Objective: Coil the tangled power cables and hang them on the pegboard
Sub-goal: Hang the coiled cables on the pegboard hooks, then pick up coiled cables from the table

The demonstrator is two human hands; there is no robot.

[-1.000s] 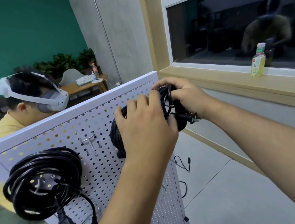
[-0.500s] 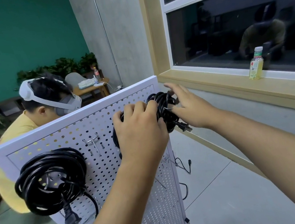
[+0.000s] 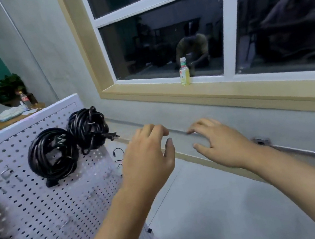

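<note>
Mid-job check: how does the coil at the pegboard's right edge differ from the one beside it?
The right-edge coil hangs higher on the pegboard than the neighbouring coil. The right-edge coil looks narrower and bunched; the neighbouring coil is wider and rounder. The right-edge coil's plug pokes past the board's edge; the neighbouring coil stays within it. Both are black and hung.

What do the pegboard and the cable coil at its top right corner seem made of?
Pegboard: probably white-painted sheet metal, given evenly punched holes and a folded rim. Cable coil: black rubber or PVC sheath, slightly glossy highlights.
</note>
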